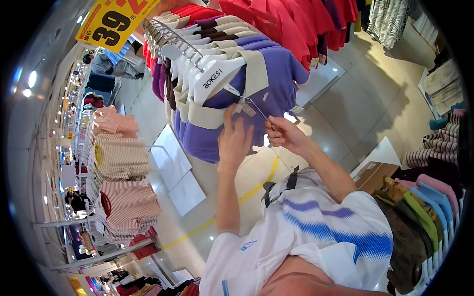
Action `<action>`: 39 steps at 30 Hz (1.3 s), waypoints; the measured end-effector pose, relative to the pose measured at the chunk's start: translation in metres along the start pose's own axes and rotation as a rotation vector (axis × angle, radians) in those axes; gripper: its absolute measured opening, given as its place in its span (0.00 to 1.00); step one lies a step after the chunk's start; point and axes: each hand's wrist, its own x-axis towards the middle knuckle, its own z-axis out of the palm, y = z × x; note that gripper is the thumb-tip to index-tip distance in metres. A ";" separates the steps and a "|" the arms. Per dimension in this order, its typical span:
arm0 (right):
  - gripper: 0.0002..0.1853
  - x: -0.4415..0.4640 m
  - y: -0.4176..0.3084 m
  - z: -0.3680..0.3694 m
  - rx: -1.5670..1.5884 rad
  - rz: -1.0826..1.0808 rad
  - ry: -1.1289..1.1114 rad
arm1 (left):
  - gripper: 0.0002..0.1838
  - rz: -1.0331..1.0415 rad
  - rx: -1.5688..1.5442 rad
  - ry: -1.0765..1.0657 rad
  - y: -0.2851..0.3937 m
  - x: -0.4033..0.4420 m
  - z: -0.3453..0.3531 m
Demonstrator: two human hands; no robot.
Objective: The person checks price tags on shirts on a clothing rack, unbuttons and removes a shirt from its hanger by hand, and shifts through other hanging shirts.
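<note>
A purple polo shirt (276,69) with a cream collar (256,74) hangs at the front of a rack on a white hanger (217,79) marked BOKESI. My left hand (234,140) lies against the shirt's front below the collar, fingers apart. Close to its fingertips is a small pale tag (245,109). My right hand (286,135) is closed in a pinch on a thin white cord (257,109) that runs up toward the neck opening. Whether the cord is joined to the tag I cannot make out.
More shirts on hangers crowd behind, with red garments (276,24) beyond. A yellow price sign (113,24) stands at upper left. Striped shirts (129,204) hang at left, and coloured clothes (419,212) at right beside a cardboard box (375,176).
</note>
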 end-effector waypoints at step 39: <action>0.23 0.010 -0.034 0.052 -0.491 -0.052 -0.160 | 0.19 0.007 0.103 0.013 -0.004 0.013 -0.015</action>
